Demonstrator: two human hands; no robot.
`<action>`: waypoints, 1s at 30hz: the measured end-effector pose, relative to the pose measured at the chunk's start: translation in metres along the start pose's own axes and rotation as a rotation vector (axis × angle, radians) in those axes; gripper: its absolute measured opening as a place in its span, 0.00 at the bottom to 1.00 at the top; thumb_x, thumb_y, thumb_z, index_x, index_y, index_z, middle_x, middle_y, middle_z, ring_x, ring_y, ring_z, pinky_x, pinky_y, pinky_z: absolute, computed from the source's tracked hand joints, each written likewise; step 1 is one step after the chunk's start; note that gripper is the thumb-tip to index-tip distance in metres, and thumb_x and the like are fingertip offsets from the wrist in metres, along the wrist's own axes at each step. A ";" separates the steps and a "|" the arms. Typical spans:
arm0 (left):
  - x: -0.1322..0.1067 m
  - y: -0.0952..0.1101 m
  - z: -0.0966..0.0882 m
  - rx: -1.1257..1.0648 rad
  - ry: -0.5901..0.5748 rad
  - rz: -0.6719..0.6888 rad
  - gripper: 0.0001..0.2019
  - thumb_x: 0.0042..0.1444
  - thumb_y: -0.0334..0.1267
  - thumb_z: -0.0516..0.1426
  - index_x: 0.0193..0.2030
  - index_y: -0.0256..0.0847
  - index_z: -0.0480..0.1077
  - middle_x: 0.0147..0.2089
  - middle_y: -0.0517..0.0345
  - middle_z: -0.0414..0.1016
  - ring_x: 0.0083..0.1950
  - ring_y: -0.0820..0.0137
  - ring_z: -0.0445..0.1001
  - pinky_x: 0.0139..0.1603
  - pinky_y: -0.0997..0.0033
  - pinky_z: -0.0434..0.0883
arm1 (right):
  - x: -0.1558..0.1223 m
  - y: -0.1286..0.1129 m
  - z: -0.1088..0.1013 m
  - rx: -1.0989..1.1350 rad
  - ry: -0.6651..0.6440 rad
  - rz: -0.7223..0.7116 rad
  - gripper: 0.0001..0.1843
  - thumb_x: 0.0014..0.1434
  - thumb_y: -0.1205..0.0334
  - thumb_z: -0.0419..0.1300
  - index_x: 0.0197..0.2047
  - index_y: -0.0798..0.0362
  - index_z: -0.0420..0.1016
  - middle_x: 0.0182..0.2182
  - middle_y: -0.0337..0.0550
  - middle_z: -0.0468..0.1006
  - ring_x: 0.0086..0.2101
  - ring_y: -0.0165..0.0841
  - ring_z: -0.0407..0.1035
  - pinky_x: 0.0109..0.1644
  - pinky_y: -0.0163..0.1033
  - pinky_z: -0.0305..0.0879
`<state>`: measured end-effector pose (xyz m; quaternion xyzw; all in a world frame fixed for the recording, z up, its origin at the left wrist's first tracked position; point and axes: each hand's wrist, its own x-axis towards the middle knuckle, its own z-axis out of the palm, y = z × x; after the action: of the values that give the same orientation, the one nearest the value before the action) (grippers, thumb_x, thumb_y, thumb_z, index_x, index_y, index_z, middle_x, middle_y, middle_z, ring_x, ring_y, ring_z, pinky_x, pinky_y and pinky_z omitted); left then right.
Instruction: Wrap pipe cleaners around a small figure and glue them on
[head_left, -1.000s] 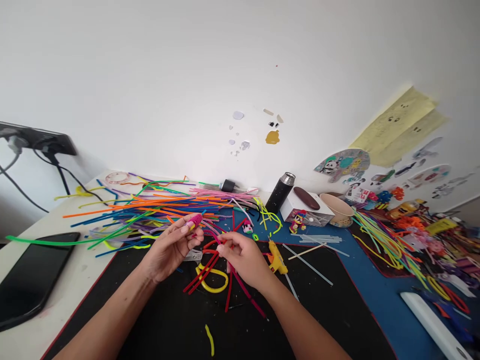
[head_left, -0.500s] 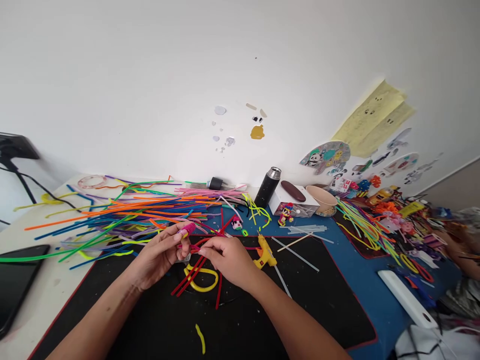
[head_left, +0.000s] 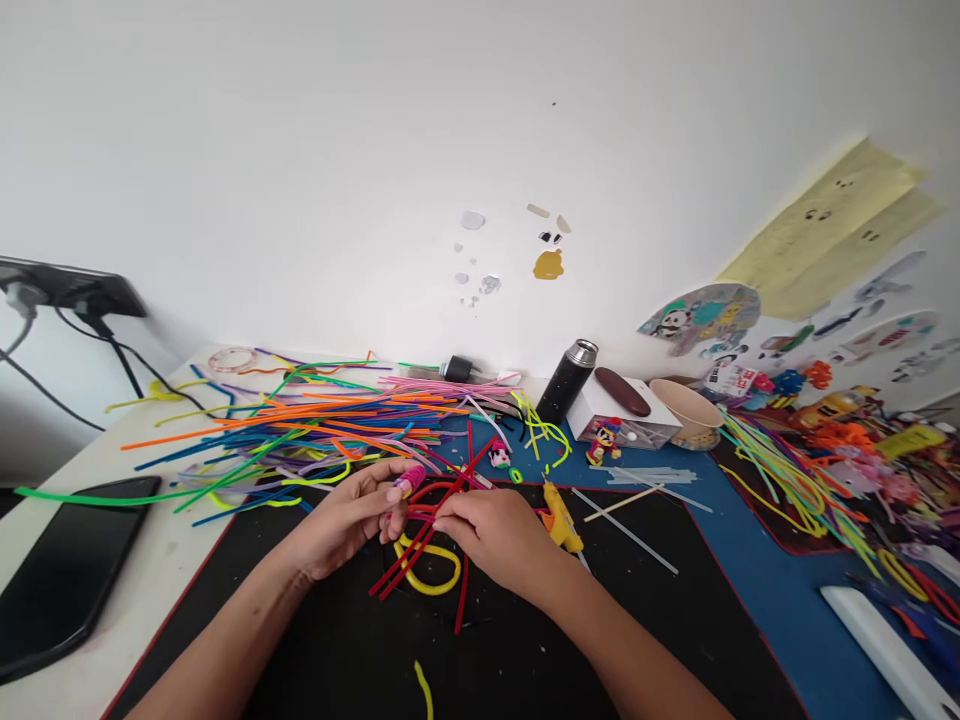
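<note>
Between the thumb and fingers of my left hand (head_left: 341, 520) is a small magenta pipe-cleaner coil (head_left: 412, 479) with yellow and purple on it. My right hand (head_left: 499, 535) is closed just to its right, pinching a thin magenta pipe-cleaner strand (head_left: 421, 513) that runs toward the left fingers. Its fingertips hide the strand's far end. Several red pipe cleaners (head_left: 405, 568) cross on the black mat below and behind the hands. Partly under them lies a yellow pipe-cleaner loop (head_left: 439, 592). A yellow glue gun (head_left: 557, 512) rests just beyond my right wrist.
A heap of coloured pipe cleaners (head_left: 300, 425) spreads behind my left hand. A black flask (head_left: 568, 383), a white box (head_left: 630, 415), a bowl (head_left: 690, 412) and a small figure (head_left: 603, 443) stand along the wall. Clear glue sticks (head_left: 651, 476) lie right; a dark tablet (head_left: 71, 570) lies left.
The view has turned left, so everything appears shifted right. Both hands keep their grips, the right fingers now a little closer over the red pipe cleaners.
</note>
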<state>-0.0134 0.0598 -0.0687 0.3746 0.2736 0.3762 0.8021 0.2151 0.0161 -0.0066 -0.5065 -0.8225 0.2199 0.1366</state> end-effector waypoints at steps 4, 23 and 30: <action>0.000 0.003 -0.004 -0.024 0.002 0.015 0.26 0.57 0.44 0.71 0.58 0.36 0.72 0.24 0.62 0.74 0.24 0.75 0.69 0.25 0.77 0.62 | 0.006 0.001 -0.008 0.003 -0.029 -0.036 0.08 0.71 0.59 0.65 0.45 0.49 0.86 0.41 0.41 0.89 0.39 0.38 0.82 0.43 0.37 0.66; -0.005 0.020 0.005 -0.039 -0.014 0.003 0.26 0.56 0.46 0.71 0.56 0.36 0.73 0.22 0.62 0.73 0.22 0.76 0.67 0.24 0.77 0.58 | 0.011 -0.001 -0.054 -0.162 -0.169 -0.124 0.10 0.72 0.60 0.62 0.46 0.50 0.86 0.38 0.44 0.87 0.37 0.38 0.79 0.39 0.38 0.63; -0.004 0.018 0.022 0.048 0.005 0.015 0.24 0.57 0.45 0.71 0.55 0.38 0.72 0.25 0.62 0.73 0.24 0.76 0.67 0.26 0.77 0.61 | 0.010 -0.005 -0.028 0.434 -0.128 0.093 0.09 0.68 0.55 0.65 0.45 0.47 0.85 0.33 0.38 0.83 0.30 0.32 0.74 0.34 0.34 0.64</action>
<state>-0.0073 0.0555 -0.0412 0.3948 0.2817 0.3765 0.7893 0.2190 0.0288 0.0200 -0.4874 -0.7387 0.4294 0.1798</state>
